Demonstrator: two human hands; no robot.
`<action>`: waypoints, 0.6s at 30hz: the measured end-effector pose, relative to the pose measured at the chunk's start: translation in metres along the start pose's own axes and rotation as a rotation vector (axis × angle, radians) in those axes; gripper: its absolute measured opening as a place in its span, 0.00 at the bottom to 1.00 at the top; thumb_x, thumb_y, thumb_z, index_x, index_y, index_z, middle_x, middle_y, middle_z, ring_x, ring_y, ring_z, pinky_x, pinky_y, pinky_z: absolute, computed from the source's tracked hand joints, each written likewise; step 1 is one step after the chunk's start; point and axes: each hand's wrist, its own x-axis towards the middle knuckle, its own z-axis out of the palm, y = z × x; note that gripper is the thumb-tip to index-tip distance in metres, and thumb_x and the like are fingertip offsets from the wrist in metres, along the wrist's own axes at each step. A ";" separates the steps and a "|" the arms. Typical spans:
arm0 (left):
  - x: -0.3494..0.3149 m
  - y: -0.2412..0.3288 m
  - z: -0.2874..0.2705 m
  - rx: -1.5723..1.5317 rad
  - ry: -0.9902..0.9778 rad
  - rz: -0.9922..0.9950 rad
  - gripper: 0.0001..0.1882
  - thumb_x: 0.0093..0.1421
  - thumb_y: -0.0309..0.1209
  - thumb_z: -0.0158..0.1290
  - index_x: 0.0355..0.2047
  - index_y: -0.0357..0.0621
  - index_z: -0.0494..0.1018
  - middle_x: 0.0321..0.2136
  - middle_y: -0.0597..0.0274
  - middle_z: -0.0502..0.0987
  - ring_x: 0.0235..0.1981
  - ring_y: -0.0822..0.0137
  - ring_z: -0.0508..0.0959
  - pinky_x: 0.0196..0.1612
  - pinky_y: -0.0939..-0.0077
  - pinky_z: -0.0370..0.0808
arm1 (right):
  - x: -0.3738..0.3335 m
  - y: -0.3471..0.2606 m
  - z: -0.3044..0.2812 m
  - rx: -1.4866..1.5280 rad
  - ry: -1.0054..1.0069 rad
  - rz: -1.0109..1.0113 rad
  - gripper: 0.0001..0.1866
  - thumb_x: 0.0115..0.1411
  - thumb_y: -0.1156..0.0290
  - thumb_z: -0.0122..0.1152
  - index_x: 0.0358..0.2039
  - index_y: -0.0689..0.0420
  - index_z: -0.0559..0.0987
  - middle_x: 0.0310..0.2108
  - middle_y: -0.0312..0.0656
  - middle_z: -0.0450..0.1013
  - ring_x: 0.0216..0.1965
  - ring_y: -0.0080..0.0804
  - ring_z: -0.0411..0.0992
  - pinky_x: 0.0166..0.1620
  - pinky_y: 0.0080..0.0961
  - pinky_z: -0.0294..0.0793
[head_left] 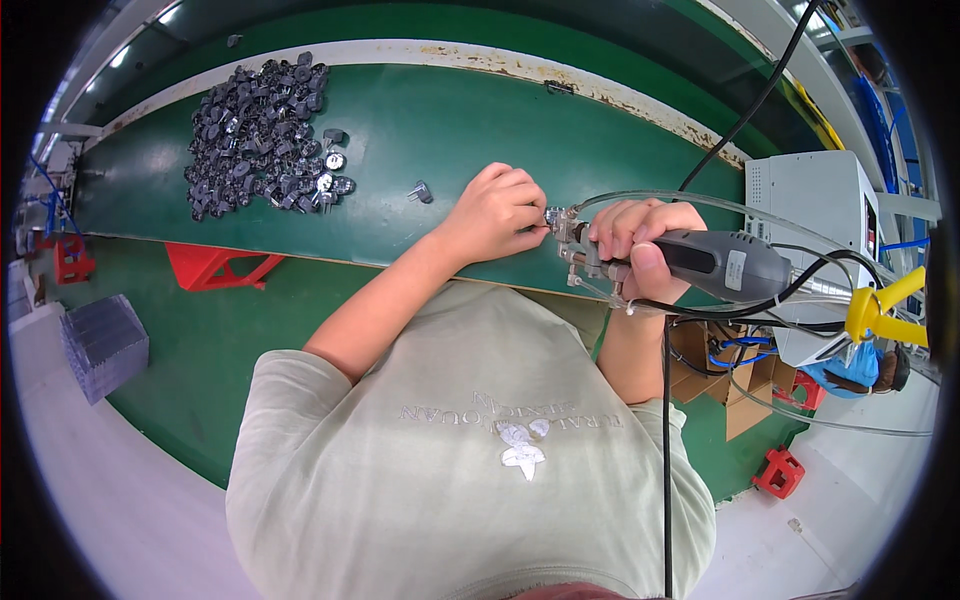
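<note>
My left hand [498, 212] is closed in a pinch above the green bench, its fingertips at the metal nozzle of the tool. Whatever those fingers hold is mostly hidden behind them. My right hand [645, 240] wraps round the front of a grey and black electric screwdriver [722, 264], which lies sideways with its metal nozzle [563, 224] pointing left. A clear hose and a black cable run to the screwdriver. One small dark plug part [421, 191] with metal pins lies on the bench, left of my left hand. A large heap of similar plug parts [258, 140] covers the bench further left.
A light grey machine box [812, 225] stands at the bench's right end. Cables and a yellow bracket [885, 308] hang at the right. A worn pale rail [480, 55] borders the far side. Red stools [205, 266], stacked grey trays [105, 345] and cardboard boxes [745, 405] are below.
</note>
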 end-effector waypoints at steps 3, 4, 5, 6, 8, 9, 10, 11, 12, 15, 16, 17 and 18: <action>0.000 -0.001 -0.002 -0.001 -0.015 0.021 0.07 0.43 0.29 0.65 0.20 0.48 0.75 0.30 0.72 0.76 0.38 0.66 0.76 0.47 0.66 0.70 | 0.002 0.000 -0.001 0.001 -0.043 0.006 0.12 0.55 0.79 0.66 0.32 0.59 0.69 0.20 0.41 0.70 0.20 0.28 0.69 0.30 0.32 0.76; -0.001 -0.002 -0.003 -0.006 -0.026 0.029 0.07 0.43 0.29 0.65 0.21 0.48 0.76 0.30 0.72 0.76 0.38 0.66 0.76 0.47 0.66 0.70 | 0.003 0.000 -0.001 0.001 -0.060 0.006 0.12 0.55 0.79 0.66 0.32 0.59 0.69 0.20 0.41 0.70 0.20 0.28 0.69 0.30 0.32 0.76; -0.001 -0.003 -0.003 -0.011 -0.036 0.037 0.07 0.43 0.29 0.65 0.21 0.48 0.76 0.30 0.72 0.76 0.38 0.66 0.76 0.47 0.66 0.70 | 0.004 0.000 -0.001 0.001 -0.060 0.010 0.12 0.55 0.78 0.66 0.32 0.59 0.69 0.20 0.41 0.70 0.20 0.28 0.69 0.30 0.32 0.76; -0.001 -0.003 -0.002 -0.003 -0.031 0.037 0.07 0.43 0.30 0.65 0.22 0.48 0.77 0.30 0.72 0.76 0.38 0.66 0.76 0.47 0.66 0.70 | 0.004 -0.001 -0.001 0.002 -0.059 0.014 0.12 0.55 0.78 0.66 0.32 0.59 0.69 0.20 0.41 0.70 0.20 0.28 0.68 0.30 0.31 0.76; -0.001 -0.003 -0.001 0.014 -0.023 0.039 0.08 0.43 0.31 0.66 0.23 0.48 0.77 0.31 0.71 0.76 0.39 0.65 0.76 0.47 0.65 0.70 | 0.005 0.000 -0.002 0.013 -0.045 0.005 0.12 0.55 0.78 0.66 0.32 0.59 0.69 0.20 0.41 0.70 0.20 0.28 0.68 0.30 0.32 0.76; 0.000 -0.002 -0.002 0.011 -0.017 0.010 0.09 0.43 0.32 0.66 0.24 0.48 0.78 0.31 0.71 0.76 0.39 0.65 0.76 0.47 0.65 0.70 | 0.004 0.000 -0.003 0.023 -0.031 -0.006 0.12 0.55 0.78 0.66 0.32 0.59 0.69 0.20 0.41 0.70 0.20 0.28 0.68 0.30 0.32 0.76; 0.000 0.001 -0.004 0.008 -0.010 -0.020 0.10 0.43 0.33 0.67 0.25 0.48 0.78 0.32 0.71 0.76 0.39 0.65 0.76 0.47 0.65 0.70 | 0.004 0.000 -0.005 0.034 -0.018 -0.016 0.11 0.55 0.78 0.65 0.32 0.59 0.69 0.20 0.41 0.70 0.20 0.28 0.68 0.30 0.32 0.76; 0.001 0.003 -0.007 0.005 -0.004 -0.051 0.11 0.43 0.33 0.67 0.26 0.48 0.78 0.32 0.70 0.76 0.39 0.64 0.76 0.47 0.65 0.70 | 0.005 0.000 -0.007 0.036 0.000 -0.014 0.11 0.55 0.79 0.65 0.32 0.59 0.69 0.20 0.41 0.70 0.20 0.28 0.69 0.30 0.32 0.76; 0.001 0.003 -0.009 0.003 -0.019 -0.088 0.12 0.43 0.34 0.67 0.29 0.48 0.79 0.34 0.69 0.76 0.40 0.64 0.76 0.48 0.65 0.69 | 0.005 0.000 -0.009 0.038 0.018 -0.013 0.11 0.55 0.79 0.64 0.32 0.59 0.69 0.20 0.41 0.69 0.20 0.28 0.69 0.30 0.32 0.75; 0.004 0.005 -0.011 -0.018 -0.059 -0.173 0.18 0.43 0.35 0.67 0.36 0.49 0.79 0.38 0.67 0.76 0.42 0.62 0.75 0.49 0.65 0.68 | 0.005 0.001 -0.014 0.001 0.040 -0.013 0.10 0.55 0.81 0.63 0.32 0.60 0.69 0.19 0.42 0.69 0.20 0.29 0.69 0.30 0.32 0.75; 0.006 0.006 -0.009 -0.022 -0.064 -0.187 0.19 0.44 0.34 0.67 0.39 0.49 0.79 0.39 0.67 0.76 0.43 0.62 0.74 0.50 0.65 0.68 | 0.005 0.002 -0.015 -0.008 0.046 -0.004 0.10 0.55 0.81 0.63 0.32 0.60 0.69 0.19 0.42 0.69 0.20 0.29 0.69 0.30 0.32 0.75; 0.008 0.006 -0.008 -0.025 -0.069 -0.202 0.21 0.45 0.34 0.66 0.41 0.49 0.79 0.40 0.66 0.75 0.44 0.62 0.74 0.51 0.65 0.67 | 0.005 0.003 -0.015 -0.018 0.052 0.004 0.10 0.55 0.81 0.63 0.32 0.60 0.69 0.19 0.42 0.69 0.20 0.29 0.69 0.30 0.32 0.75; 0.009 0.006 -0.007 -0.026 -0.096 -0.200 0.21 0.45 0.34 0.66 0.43 0.49 0.79 0.40 0.66 0.75 0.45 0.61 0.74 0.52 0.65 0.66 | 0.005 0.004 -0.014 -0.028 0.047 0.004 0.11 0.54 0.81 0.64 0.32 0.60 0.69 0.19 0.42 0.69 0.20 0.29 0.69 0.30 0.32 0.76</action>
